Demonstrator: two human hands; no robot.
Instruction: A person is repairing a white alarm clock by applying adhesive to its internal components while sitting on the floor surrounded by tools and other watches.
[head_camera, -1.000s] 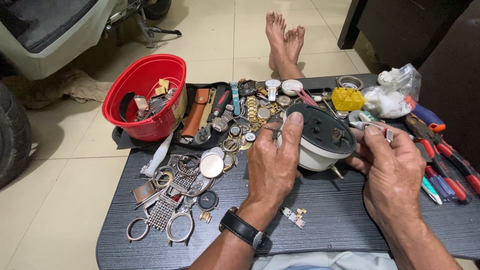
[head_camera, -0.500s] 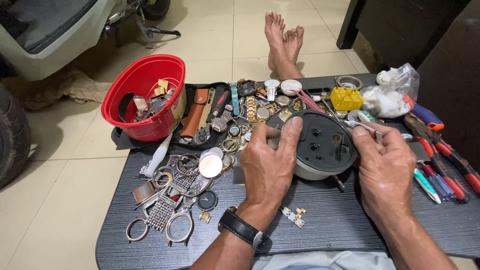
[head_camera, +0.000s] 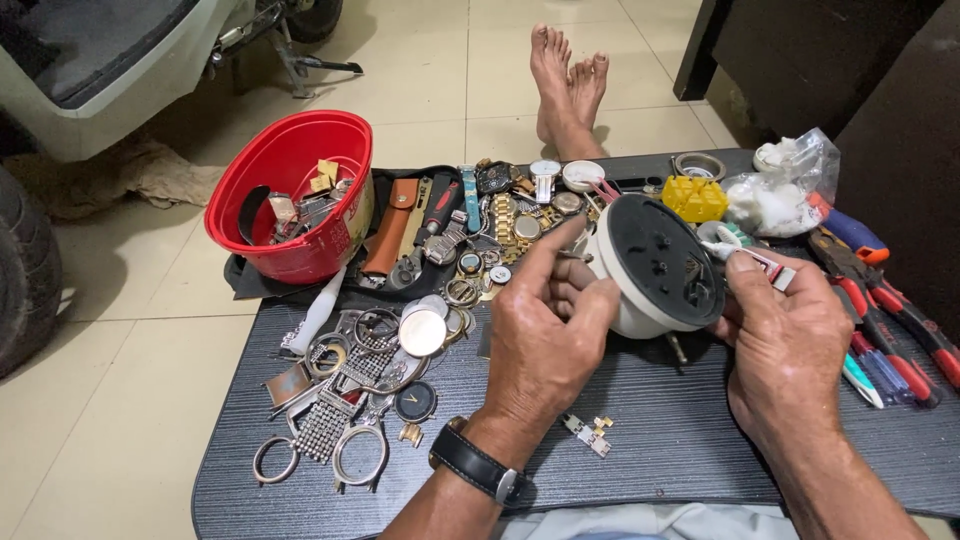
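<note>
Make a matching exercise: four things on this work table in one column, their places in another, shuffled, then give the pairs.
1. round white clock with a black back
2. red plastic bucket
3. yellow plastic block
4. red-handled pliers

A. right edge of the table
B. held between both hands
C. far side, beside a clear bag of white stuff
D. far left corner, holding small parts

Pairs: 1-B, 2-D, 3-C, 4-A

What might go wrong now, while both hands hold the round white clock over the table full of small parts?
1. The round white clock with the black back is held in the air by the left hand and right hand; if it slips, it may fall onto the small metal link pieces.
2. The thin white tool in the right hand may slip and scratch the back.
</note>
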